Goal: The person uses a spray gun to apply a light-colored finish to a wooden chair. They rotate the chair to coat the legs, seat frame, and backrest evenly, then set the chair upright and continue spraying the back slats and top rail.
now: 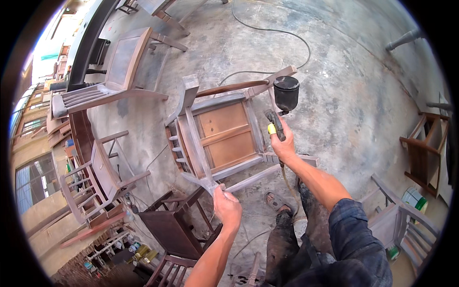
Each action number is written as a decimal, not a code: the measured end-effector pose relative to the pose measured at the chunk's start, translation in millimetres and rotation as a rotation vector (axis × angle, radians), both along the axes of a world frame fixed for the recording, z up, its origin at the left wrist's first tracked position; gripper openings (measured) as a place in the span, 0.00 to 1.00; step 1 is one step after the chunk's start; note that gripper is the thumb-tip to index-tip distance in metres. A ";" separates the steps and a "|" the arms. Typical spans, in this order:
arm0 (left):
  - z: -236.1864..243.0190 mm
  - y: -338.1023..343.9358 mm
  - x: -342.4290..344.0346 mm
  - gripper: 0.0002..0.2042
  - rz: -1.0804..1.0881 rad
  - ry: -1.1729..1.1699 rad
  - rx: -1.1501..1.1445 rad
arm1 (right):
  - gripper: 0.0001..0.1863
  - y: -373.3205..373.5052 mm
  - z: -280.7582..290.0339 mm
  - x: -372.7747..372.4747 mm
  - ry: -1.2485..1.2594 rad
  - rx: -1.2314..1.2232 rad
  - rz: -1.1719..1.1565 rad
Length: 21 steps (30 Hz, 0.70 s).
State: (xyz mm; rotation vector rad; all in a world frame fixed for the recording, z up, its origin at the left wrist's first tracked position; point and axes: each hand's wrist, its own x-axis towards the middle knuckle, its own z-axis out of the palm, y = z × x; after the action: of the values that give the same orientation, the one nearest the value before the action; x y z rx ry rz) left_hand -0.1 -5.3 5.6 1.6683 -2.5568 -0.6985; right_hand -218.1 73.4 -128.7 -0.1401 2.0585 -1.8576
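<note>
Surrounding floor (344, 105): blotchy grey, stretching around the tipped chair (225, 136).
Tipped chair: before the person, brown underside exposed, presumably to open it to the spray gun (272, 117).
Dark chair (169, 229): left of the tipped chair's near end.
Spray gun: by the tipped chair's right edge, black cup (287, 95) uppermost, likely for downward feed.
Left hand (227, 206): closed on the tipped chair's near corner, seemingly steadying it.
Right hand (283, 142): curled round the gun's grip; trigger squeeze unclear.

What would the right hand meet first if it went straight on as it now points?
The right hand, spray gun leading, would probably meet the chair the left hand holds; depth is unclear.
</note>
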 end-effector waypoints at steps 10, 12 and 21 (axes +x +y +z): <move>-6.6 2.9 0.1 0.14 0.028 -0.012 -0.022 | 0.27 -31.1 56.4 25.2 0.074 -0.134 0.187; -2.5 4.8 -0.5 0.15 0.052 -0.014 -0.018 | 0.27 -34.7 64.7 24.8 0.072 -0.166 0.254; -2.4 7.8 2.1 0.17 0.119 0.042 -0.025 | 0.28 -15.2 94.6 -19.8 0.244 -0.135 0.864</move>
State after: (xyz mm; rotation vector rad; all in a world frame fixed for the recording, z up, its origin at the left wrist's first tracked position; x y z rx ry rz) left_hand 1.9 2.5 3.3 1.7606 -2.4046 -0.6836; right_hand -237.9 58.2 -34.0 -1.1360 1.5896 -1.4442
